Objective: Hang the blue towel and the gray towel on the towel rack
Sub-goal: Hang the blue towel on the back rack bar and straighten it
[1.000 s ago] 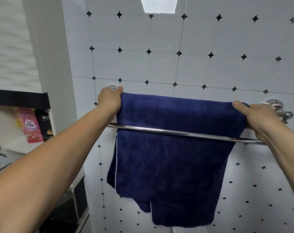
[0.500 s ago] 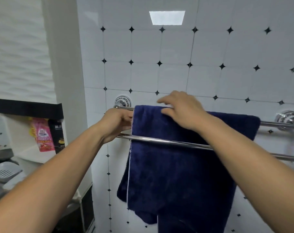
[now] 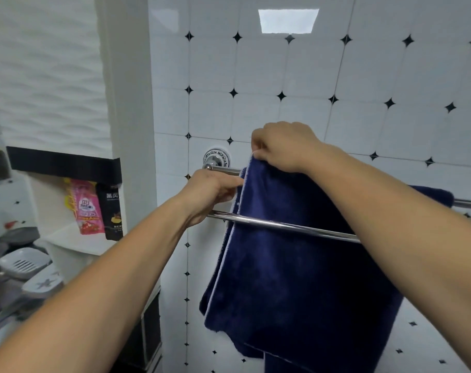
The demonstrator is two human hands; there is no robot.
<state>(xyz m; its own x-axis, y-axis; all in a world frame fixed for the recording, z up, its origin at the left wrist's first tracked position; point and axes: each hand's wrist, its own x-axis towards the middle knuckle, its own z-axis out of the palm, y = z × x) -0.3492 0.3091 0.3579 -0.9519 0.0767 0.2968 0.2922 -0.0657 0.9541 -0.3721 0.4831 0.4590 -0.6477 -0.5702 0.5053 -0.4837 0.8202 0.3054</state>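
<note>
1. The blue towel [image 3: 296, 265] hangs in the centre and lower right of the frame, draped over the rear bar of the towel rack [image 3: 282, 226] and falling behind the front bar, which crosses it.
2. My right hand [image 3: 280, 146], at the centre of the frame, is closed in a pinch on the towel's upper left corner, just above the rear bar.
3. My left hand [image 3: 210, 192], just left of centre, is curled with its fingertips on the towel's left edge, between the two bars; I cannot tell how firmly it grips.
4. The rack's round chrome mount [image 3: 216, 158] sits on the white tiled wall [image 3: 363, 76] just above my left hand.
5. At the left of the frame a white shelf [image 3: 75, 242] carries a pink packet [image 3: 86, 208] and a black packet [image 3: 113, 211] side by side.
6. Lower left, two grey soap dishes [image 3: 24, 263] lie blurred on the worktop [image 3: 3, 327].
</note>
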